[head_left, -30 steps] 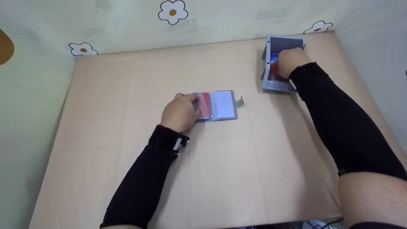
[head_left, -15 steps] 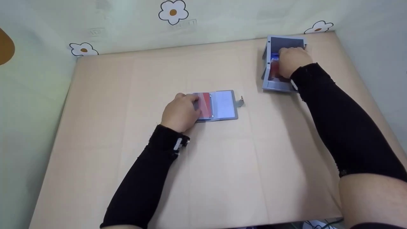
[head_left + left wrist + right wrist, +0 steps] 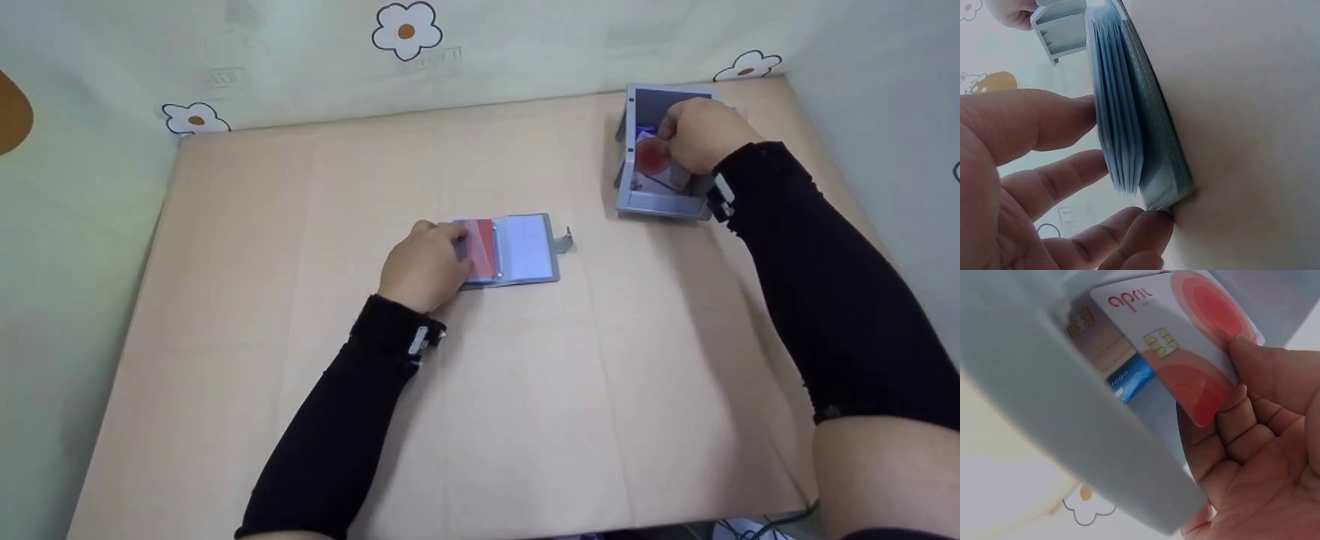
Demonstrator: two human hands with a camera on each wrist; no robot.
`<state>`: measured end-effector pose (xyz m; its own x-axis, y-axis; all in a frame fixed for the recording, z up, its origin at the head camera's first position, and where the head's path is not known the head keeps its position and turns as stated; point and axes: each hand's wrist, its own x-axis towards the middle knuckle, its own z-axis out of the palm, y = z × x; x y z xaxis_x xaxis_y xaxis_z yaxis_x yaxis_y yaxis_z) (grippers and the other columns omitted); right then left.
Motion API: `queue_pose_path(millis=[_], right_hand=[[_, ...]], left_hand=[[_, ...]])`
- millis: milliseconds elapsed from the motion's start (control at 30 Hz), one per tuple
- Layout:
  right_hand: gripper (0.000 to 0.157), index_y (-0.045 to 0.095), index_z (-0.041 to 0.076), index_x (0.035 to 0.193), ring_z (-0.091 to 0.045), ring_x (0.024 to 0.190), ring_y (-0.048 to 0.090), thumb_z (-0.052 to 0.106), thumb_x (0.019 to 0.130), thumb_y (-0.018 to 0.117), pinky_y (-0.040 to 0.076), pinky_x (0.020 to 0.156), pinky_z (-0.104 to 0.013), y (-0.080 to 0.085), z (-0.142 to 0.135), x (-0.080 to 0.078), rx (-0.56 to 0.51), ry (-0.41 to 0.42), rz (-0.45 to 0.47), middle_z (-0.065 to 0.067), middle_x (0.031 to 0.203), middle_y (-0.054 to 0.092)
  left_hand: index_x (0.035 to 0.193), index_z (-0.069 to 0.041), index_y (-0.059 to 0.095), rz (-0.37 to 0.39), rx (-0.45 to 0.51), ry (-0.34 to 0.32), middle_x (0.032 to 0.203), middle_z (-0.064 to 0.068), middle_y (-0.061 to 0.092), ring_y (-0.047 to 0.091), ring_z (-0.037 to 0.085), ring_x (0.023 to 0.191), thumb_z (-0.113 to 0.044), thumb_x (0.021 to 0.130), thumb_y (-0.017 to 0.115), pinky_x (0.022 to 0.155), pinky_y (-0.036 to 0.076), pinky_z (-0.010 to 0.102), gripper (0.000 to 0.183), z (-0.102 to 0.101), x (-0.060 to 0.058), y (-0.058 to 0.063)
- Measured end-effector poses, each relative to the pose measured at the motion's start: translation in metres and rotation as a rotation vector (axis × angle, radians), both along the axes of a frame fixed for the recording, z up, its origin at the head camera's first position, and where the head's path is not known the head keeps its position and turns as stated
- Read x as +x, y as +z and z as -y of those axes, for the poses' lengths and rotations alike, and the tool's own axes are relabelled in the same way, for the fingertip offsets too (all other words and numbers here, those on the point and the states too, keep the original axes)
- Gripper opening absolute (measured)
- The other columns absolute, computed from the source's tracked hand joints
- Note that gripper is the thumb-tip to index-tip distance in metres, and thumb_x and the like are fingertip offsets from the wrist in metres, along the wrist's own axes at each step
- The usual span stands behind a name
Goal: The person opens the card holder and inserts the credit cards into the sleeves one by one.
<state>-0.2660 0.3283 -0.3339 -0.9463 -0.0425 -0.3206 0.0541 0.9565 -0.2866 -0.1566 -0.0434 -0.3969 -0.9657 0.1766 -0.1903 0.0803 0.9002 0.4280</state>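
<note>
My left hand (image 3: 425,266) holds the left side of an open grey card holder (image 3: 529,247), which lies on the table with clear sleeves and a red card (image 3: 484,247) under plastic. Seen from the left wrist, thumb and forefinger lie on the stacked sleeves (image 3: 1114,107), other fingers at the cover's edge. Inside a grey box (image 3: 652,202), my right hand (image 3: 705,135) pinches a white-and-red bank card (image 3: 1162,332) marked "april" between thumb and fingers. Beneath it are a beige chip card (image 3: 1098,343) and a blue-patterned card (image 3: 1131,379).
The box stands near the back right corner of the table (image 3: 360,420). A snap strap (image 3: 564,241) sticks out from the holder's right edge. Walls with flower prints (image 3: 407,31) enclose the back and sides. Cables (image 3: 757,529) show below the front edge.
My right hand has drawn up and slightly right inside the box, bringing the red circle and white surface of a card into view. My left hand and the card holder stay put.
</note>
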Motion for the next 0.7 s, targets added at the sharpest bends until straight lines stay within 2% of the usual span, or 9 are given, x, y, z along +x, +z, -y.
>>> queue_pose_path(millis=[133,400,600,700], right_hand=[[0.034,0.062,-0.004,0.134,-0.043,0.118,0.057,0.011,0.107,0.048,0.047,0.105,-0.061,0.005,0.0,0.005,-0.004,-0.013,-0.007,-0.029,0.135,0.061],[0.041,0.063,-0.007,0.137,-0.043,0.118,0.057,0.006,0.104,0.042,0.051,0.101,-0.057,0.011,-0.003,0.009,-0.011,-0.058,-0.06,-0.03,0.143,0.059],[0.04,0.064,-0.008,0.134,-0.044,0.116,0.057,0.008,0.105,0.043,0.05,0.103,-0.059,0.013,-0.007,0.01,-0.008,-0.062,-0.094,-0.03,0.138,0.062],[0.039,0.064,-0.008,0.134,-0.043,0.113,0.059,0.013,0.107,0.044,0.054,0.095,-0.056,0.016,-0.007,0.012,-0.006,-0.078,-0.118,-0.03,0.134,0.064]], left_hand=[[0.147,-0.015,0.063,-0.004,-0.002,0.002,0.141,0.018,0.063,0.062,0.028,0.125,-0.028,0.098,0.07,0.102,0.056,0.048,0.051,0.0,0.0,-0.001],[0.144,-0.014,0.066,-0.024,0.003,0.0,0.138,0.017,0.065,0.063,0.028,0.123,-0.026,0.097,0.071,0.101,0.057,0.046,0.048,0.0,0.001,-0.002],[0.145,-0.014,0.065,-0.016,0.004,-0.003,0.139,0.017,0.064,0.062,0.028,0.124,-0.026,0.098,0.07,0.102,0.056,0.047,0.049,0.0,0.001,-0.001],[0.145,-0.014,0.065,-0.015,0.0,-0.003,0.139,0.017,0.064,0.062,0.028,0.124,-0.026,0.098,0.07,0.103,0.056,0.047,0.049,0.0,0.001,-0.001]])
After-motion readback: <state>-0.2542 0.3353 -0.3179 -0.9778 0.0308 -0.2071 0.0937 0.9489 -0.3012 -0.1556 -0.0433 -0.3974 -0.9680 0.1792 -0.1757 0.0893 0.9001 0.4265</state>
